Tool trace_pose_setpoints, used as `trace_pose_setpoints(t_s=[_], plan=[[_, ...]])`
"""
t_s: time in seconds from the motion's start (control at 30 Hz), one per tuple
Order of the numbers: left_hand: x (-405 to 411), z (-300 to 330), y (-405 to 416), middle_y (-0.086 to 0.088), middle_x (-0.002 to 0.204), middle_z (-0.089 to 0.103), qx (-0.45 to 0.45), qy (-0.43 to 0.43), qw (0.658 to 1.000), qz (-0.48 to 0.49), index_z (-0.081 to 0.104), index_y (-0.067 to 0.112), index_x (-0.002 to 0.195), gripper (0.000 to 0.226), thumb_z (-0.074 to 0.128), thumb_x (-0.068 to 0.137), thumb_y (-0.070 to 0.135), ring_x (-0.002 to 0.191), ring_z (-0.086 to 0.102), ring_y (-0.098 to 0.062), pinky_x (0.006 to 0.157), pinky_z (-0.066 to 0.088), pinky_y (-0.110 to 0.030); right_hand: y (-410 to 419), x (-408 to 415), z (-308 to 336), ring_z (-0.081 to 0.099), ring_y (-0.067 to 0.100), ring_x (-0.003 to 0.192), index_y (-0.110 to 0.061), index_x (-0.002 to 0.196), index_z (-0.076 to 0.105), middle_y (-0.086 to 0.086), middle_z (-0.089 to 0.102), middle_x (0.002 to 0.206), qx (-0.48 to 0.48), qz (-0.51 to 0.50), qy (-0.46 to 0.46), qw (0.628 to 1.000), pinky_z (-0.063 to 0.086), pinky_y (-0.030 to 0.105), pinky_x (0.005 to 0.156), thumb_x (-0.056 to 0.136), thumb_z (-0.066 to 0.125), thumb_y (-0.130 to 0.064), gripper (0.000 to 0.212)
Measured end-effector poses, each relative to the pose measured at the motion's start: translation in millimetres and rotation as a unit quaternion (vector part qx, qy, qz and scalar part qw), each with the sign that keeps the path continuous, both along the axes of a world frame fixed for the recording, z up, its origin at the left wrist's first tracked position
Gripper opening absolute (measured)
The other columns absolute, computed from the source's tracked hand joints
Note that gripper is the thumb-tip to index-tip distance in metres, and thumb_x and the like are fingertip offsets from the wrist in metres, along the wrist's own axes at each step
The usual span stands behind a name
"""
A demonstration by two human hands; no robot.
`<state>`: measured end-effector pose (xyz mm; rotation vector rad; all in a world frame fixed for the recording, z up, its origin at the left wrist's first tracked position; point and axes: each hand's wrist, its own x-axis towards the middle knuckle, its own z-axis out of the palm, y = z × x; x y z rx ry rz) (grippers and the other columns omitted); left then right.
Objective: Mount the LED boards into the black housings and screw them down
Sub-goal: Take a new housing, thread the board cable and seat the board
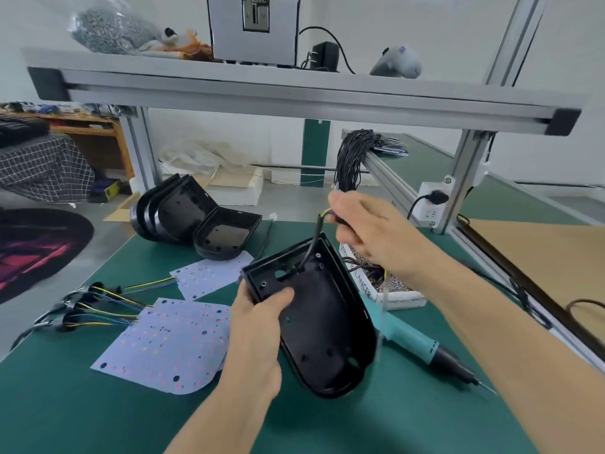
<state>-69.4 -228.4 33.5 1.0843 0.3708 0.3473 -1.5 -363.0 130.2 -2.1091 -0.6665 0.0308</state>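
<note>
Housing (pixel 322 317) held tilted above green mat (pixel 98 421), open side up. Left hand (pixel 258 326) grips housing's left edge. Right hand (pixel 366 231) pinches cable (pixel 312 247) running up out of housing. LED boards (pixel 173 342) flat left of housing. Screwdriver (pixel 422 345) right of housing.

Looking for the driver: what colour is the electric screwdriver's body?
Teal, with a black nose; the electric screwdriver shows in the head view.

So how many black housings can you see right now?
At least 5: one housing held by the left hand, one open housing lying on the mat behind it, and about three nested in the stack at the mat's far edge; more may be hidden there.
</note>
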Motion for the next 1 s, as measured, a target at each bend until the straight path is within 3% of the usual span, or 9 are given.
trace_pose_setpoints(t_s=[0.07,0.13,0.2,0.37,0.47,0.6,0.73,0.87,1.0], plan=[[-6,5,-1,0.002,0.088,0.076,0.003,-0.025,1.0,0.007,0.067,0.02,0.095,0.027,0.059,0.086,-0.004,0.076,0.069,-0.011,0.065,0.055,-0.023,9,0,5,0.063,0.007,0.069,-0.009,0.093,0.061,-0.006,0.064,0.073,-0.102,0.022,-0.069,0.992,0.046,0.03,0.064,0.097,0.045,-0.045,0.04],[-10,10,-2,0.004,0.087,0.075,-0.001,-0.048,0.999,0.017,0.068,0.022,0.092,0.028,0.058,0.085,-0.004,0.077,0.067,-0.009,0.07,0.054,-0.025,22,-7,0,0.062,0.02,0.091,-0.015,0.099,0.066,0.003,0.068,0.094,-0.213,0.077,-0.102,0.969,0.047,0.035,0.084,0.094,0.053,-0.04,0.028],[-11,16,0,0.005,0.08,0.074,0.016,-0.062,0.998,0.013,0.067,0.02,0.091,0.035,0.054,0.082,-0.011,0.07,0.066,-0.007,0.063,0.054,-0.02,36,-14,-11,0.06,0.021,0.098,-0.021,0.103,0.066,0.001,0.068,0.103,-0.234,0.094,-0.09,0.963,0.047,0.039,0.087,0.09,0.058,-0.041,0.024],[-16,11,16,-0.005,0.072,0.07,0.009,-0.015,0.998,0.054,0.065,0.013,0.085,0.031,0.05,0.081,-0.014,0.069,0.061,-0.022,0.064,0.051,-0.033,42,-24,-40,0.057,0.021,0.083,-0.022,0.094,0.05,-0.002,0.065,0.086,-0.119,0.009,-0.125,0.985,0.045,0.039,0.079,0.084,0.069,-0.032,0.024],[-21,0,20,-0.008,0.076,0.068,0.04,0.0,0.998,0.053,0.066,0.011,0.085,0.027,0.053,0.081,-0.012,0.074,0.058,-0.024,0.07,0.048,-0.038,41,-31,-53,0.055,0.018,0.075,-0.022,0.087,0.061,-0.007,0.063,0.077,-0.07,-0.003,-0.181,0.981,0.045,0.039,0.073,0.087,0.066,-0.033,0.013],[-18,-2,20,0.006,0.073,0.07,0.093,-0.008,0.994,0.052,0.07,0.025,0.08,0.037,0.055,0.079,-0.009,0.067,0.06,-0.009,0.065,0.047,-0.027,53,-35,-62,0.06,0.02,0.084,-0.02,0.093,0.066,-0.005,0.069,0.088,-0.084,-0.024,-0.241,0.967,0.044,0.039,0.071,0.088,0.062,-0.035,0.016],[-14,-4,20,0.006,0.068,0.069,0.101,-0.003,0.994,0.041,0.069,0.024,0.078,0.039,0.055,0.076,-0.012,0.06,0.059,-0.006,0.055,0.049,-0.02,63,-32,-69,0.057,0.025,0.087,-0.017,0.09,0.065,0.0,0.067,0.089,-0.143,-0.054,-0.223,0.963,0.043,0.038,0.07,0.091,0.055,-0.035,0.02],[-14,-8,20,0.001,0.069,0.069,0.131,-0.006,0.991,0.031,0.068,0.03,0.081,0.054,0.05,0.067,-0.019,0.062,0.059,-0.011,0.06,0.048,-0.029,67,-27,-64,0.057,0.028,0.085,-0.021,0.092,0.068,0.0,0.069,0.088,-0.142,-0.072,-0.195,0.968,0.041,0.034,0.065,0.088,0.059,-0.036,0.017],[-10,-6,16,0.003,0.072,0.069,0.186,-0.037,0.981,0.03,0.066,0.029,0.083,0.056,0.047,0.064,-0.019,0.066,0.058,-0.013,0.058,0.049,-0.028,74,-28,-65,0.038,0.033,0.062,-0.018,0.073,0.043,0.005,0.054,0.068,-0.173,-0.13,-0.237,0.947,0.016,0.034,0.046,0.083,0.058,-0.022,0.019]])
